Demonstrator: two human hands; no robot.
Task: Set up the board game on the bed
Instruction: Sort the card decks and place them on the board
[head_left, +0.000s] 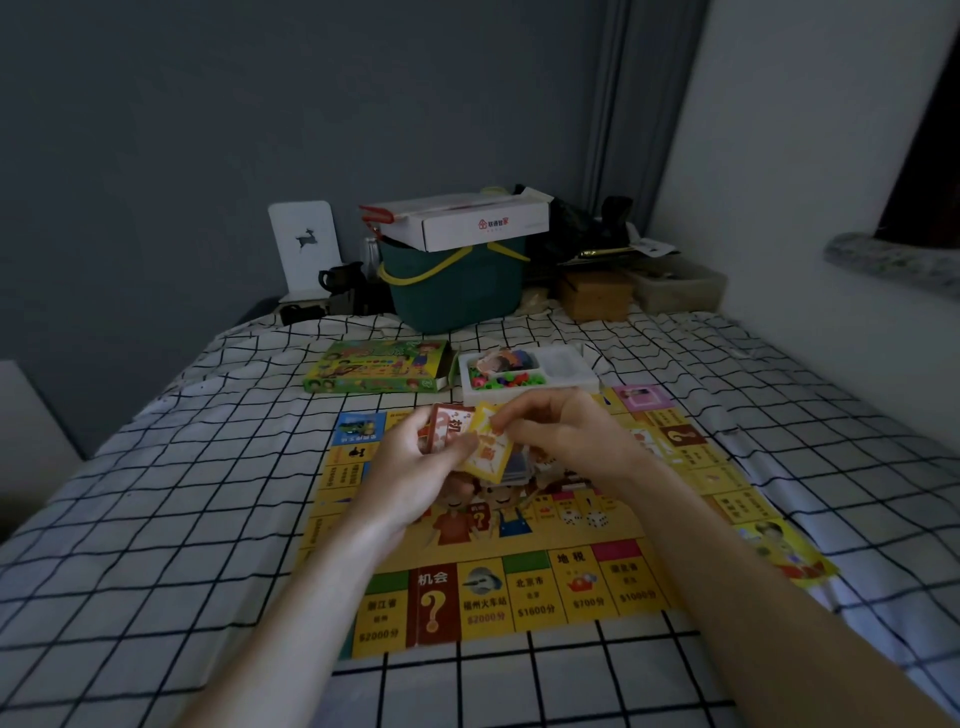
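Checked bedding lay under the board (519, 582), spread flat. Above its middle, the left hand (415, 467) gripped a brown deck (445, 428); the right hand (563, 436) pinched a yellow deck (485, 449) just right of it, corners overlapping, long axes tilted apart.

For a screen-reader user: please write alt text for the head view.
Two hands hold game cards over a yellow game board on a checked bed: left hand a red deck, right hand a yellow card.
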